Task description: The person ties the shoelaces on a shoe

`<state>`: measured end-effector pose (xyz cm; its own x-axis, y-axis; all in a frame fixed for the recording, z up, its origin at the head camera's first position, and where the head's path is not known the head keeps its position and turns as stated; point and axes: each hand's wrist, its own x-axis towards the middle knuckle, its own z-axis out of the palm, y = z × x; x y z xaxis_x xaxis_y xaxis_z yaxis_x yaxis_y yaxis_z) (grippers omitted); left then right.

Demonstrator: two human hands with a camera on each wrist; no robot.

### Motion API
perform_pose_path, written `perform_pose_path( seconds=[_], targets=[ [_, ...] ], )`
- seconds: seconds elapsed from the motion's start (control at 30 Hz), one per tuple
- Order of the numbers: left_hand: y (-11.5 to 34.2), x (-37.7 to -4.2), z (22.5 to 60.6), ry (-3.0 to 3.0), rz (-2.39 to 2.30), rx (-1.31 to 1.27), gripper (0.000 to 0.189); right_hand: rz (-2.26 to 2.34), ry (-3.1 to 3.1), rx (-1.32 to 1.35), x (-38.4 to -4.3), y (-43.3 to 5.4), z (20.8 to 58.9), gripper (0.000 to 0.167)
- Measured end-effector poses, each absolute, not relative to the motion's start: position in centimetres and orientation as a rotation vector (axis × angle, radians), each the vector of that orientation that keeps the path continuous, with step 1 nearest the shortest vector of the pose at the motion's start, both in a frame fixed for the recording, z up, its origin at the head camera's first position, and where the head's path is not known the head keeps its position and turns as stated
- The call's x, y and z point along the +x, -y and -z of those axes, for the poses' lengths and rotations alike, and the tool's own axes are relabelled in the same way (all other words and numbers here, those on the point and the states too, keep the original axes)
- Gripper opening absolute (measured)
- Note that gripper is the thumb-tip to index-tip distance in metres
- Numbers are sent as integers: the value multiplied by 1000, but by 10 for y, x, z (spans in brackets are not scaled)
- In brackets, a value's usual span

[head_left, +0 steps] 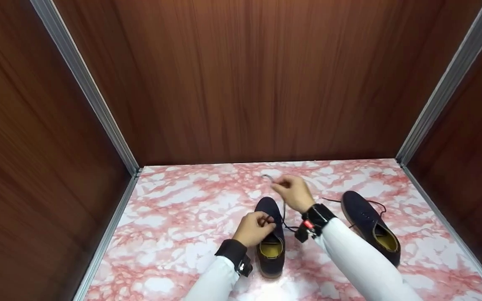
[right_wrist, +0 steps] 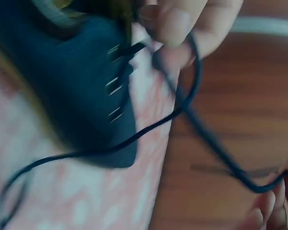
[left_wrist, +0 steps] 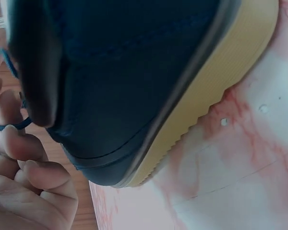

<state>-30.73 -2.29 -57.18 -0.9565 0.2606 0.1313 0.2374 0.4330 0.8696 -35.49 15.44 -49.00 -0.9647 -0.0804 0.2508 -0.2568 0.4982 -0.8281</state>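
The navy fabric shoe [head_left: 279, 230] points at the far edge of the pink-marbled tabletop [head_left: 174, 234], left hand [head_left: 254, 228] nearer, right hand [head_left: 294, 193] off its toe, both pinching thin dark lace [right_wrist: 206, 135].

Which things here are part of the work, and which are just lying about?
In the work:
- left hand
- right hand
- shoe by the left hand
- its dark lace

Lying about, seemingly:
- second shoe, at right, untouched
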Motion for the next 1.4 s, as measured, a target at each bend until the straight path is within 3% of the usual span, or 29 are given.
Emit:
perform_pose_path(
  seconds=[0.17,0.47,0.73,1.1,1.23,1.4],
  targets=[
    [19,-308,574,-2572,-1630,494,25,-1441,2593,585,-353,-144,480,14],
    [23,-309,575,-2479,-1725,373,29,-1350,2649,369,-362,-195,510,12],
    [15,-308,572,-2700,-1495,296,36,-1175,2848,480,-357,-212,542,8],
    [9,-310,570,-2841,-1406,279,20,-964,2955,677,-350,-197,580,12],
    [8,-311,571,-2847,-1433,294,19,-867,2916,654,-351,-190,589,7],
    [7,-315,570,-2816,-1482,272,18,-800,2880,597,-351,-188,591,13]
  ],
)
